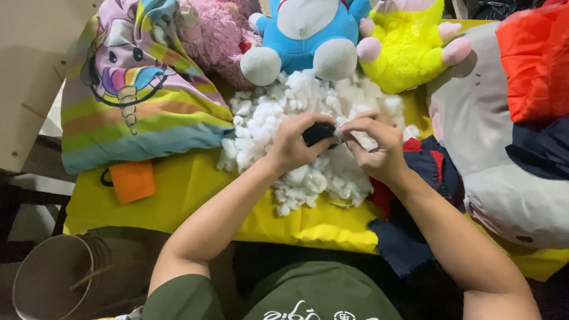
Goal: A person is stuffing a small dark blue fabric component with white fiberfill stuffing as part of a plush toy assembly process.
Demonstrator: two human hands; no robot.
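Note:
My left hand [294, 144] grips a small black fabric piece [318, 133] over a heap of white stuffing [278, 118]. My right hand [373, 145] meets it from the right, its fingertips pinching a tuft of white stuffing at the black piece's edge. Both hands hover above the middle of a table under a yellow cloth [184, 184]. Under my right wrist lies a dark blue and red fabric piece [427, 163].
A rainbow unicorn cushion [136, 89] lies at the left with an orange patch [133, 181] below it. Pink [216, 35], blue [305, 32] and yellow [409, 47] plush toys line the back. A large grey, red and navy plush [504, 136] fills the right. A round bin [53, 278] stands lower left.

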